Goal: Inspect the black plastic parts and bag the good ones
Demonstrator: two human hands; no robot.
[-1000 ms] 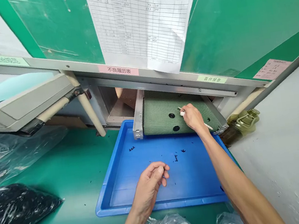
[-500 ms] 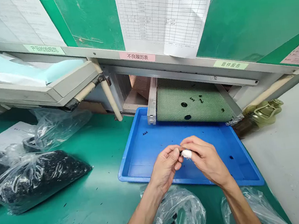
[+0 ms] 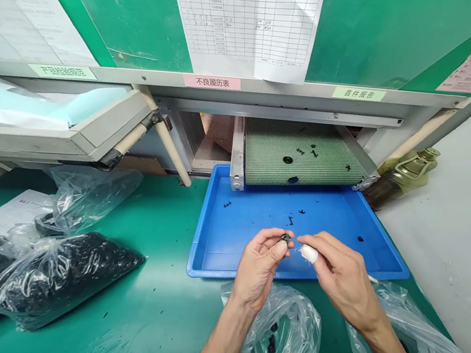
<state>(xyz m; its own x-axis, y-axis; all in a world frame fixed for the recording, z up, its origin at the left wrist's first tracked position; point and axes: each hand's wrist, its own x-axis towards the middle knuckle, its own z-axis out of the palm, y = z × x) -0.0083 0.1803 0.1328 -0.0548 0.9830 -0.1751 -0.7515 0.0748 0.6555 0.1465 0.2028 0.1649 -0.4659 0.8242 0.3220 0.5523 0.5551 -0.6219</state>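
Observation:
My left hand (image 3: 259,266) pinches a small round black part (image 3: 286,238) between thumb and fingertips, above the blue tray (image 3: 213,268). Just right of it, apart from the part, is my right hand (image 3: 342,269), its fingers curled and its thumb wrapped in white (image 3: 309,253). Whatever the right hand may hold is hidden; a thin pale tip shows beside its outer edge. Small black scraps (image 3: 291,221) lie in the tray beyond the hands. An open clear bag (image 3: 297,320) with several black parts sits below my left hand.
A green mesh conveyor (image 3: 269,166) carrying several black pieces ends over the tray. Filled plastic bags (image 3: 65,276) lie at left, under a grey shelf (image 3: 109,121). A second clear bag (image 3: 408,316) is at lower right. A greenish bottle (image 3: 405,173) stands beside the conveyor.
My hands have come apart: the right has moved right and down, while the black part stays in the left. Additional black scraps now show in the tray near the hands.

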